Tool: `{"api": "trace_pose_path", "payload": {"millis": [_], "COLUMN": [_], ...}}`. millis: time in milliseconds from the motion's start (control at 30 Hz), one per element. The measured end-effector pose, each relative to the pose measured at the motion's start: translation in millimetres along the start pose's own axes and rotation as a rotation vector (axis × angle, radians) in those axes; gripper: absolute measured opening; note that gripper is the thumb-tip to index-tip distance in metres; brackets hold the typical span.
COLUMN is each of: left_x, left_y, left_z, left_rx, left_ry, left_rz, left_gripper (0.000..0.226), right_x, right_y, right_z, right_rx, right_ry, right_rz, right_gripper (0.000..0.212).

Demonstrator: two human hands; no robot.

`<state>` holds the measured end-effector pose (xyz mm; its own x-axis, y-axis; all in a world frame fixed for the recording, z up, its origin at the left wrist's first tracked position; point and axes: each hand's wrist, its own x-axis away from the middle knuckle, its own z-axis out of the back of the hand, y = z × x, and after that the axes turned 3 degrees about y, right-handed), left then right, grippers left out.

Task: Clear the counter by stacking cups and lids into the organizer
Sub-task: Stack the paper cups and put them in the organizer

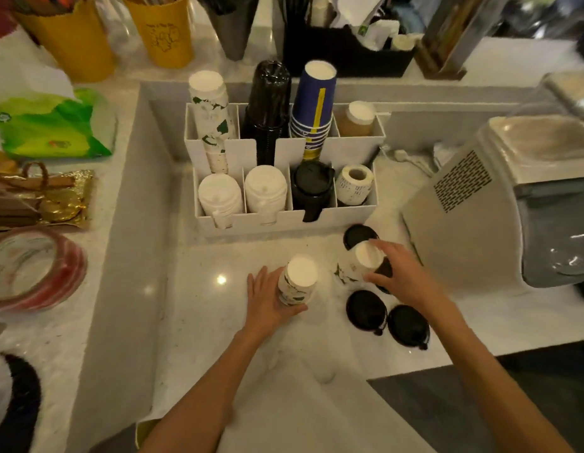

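Two upside-down white paper cups with green leaf prints stand on the white counter. My left hand (267, 300) wraps the left cup (300, 279). My right hand (401, 273) grips the right cup (361, 261), which leans a little to the left. Black lids lie around it: one behind (357, 235), two in front (365, 310) (410, 326), and another partly hidden under my right hand. The white organizer (284, 220) behind holds stacks of leaf-print cups (210, 116), black cups (267, 106), blue cups (313, 103), white lids (220, 196) and black lids (312, 188).
A grey machine (499, 204) stands close on the right. A label roll (354, 184) sits in the organizer's front right slot. A raised ledge on the left carries a green tissue pack (55, 125), tape rolls (32, 269) and yellow holders (163, 31).
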<state>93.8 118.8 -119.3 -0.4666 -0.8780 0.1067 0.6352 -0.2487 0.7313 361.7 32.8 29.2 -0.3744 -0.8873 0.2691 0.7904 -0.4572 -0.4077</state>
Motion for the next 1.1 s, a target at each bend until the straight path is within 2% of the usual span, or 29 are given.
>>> {"api": "trace_pose_path", "payload": {"millis": [133, 200, 333, 433, 533, 633, 833, 900, 1000, 1100], "left_x": [0, -1, 0, 0, -1, -1, 1, 0, -1, 0], "left_y": [-1, 1, 2, 2, 2, 3, 1, 0, -1, -2], "left_z": [-2, -1, 0, 1, 2, 1, 1, 1, -2, -3], "left_rx": [-0.003, 0.000, 0.009, 0.033, -0.002, -0.033, 0.028, 0.011, -0.056, -0.067], "left_ry": [0.001, -0.011, -0.036, -0.029, -0.035, -0.035, -0.038, -0.040, -0.041, -0.026], "left_rz": [-0.007, 0.007, 0.021, -0.010, -0.013, -0.012, -0.005, 0.003, 0.006, -0.005], "left_gripper": [0.105, 0.105, 0.105, 0.102, 0.103, 0.107, 0.107, 0.107, 0.105, 0.102], "right_x": [1, -2, -6, -3, 5, 16, 18, 14, 7, 2], "right_y": [-6, -12, -39, -73, -110, -133, -142, -140, -130, -117], "right_z": [-12, -8, 32, 79, 97, 80, 60, 57, 43, 16], "right_rx": [-0.241, -0.268, -0.387, -0.476, -0.440, -0.350, -0.268, -0.229, -0.187, -0.136], "right_ry": [0.024, 0.036, 0.129, 0.142, 0.023, -0.083, -0.005, 0.005, -0.051, -0.119], "right_rz": [-0.034, -0.004, 0.104, 0.243, 0.373, 0.453, 0.535, 0.524, 0.452, 0.401], "right_gripper": [0.076, 0.070, 0.061, 0.063, 0.067, 0.069, 0.064, 0.064, 0.071, 0.069]}}
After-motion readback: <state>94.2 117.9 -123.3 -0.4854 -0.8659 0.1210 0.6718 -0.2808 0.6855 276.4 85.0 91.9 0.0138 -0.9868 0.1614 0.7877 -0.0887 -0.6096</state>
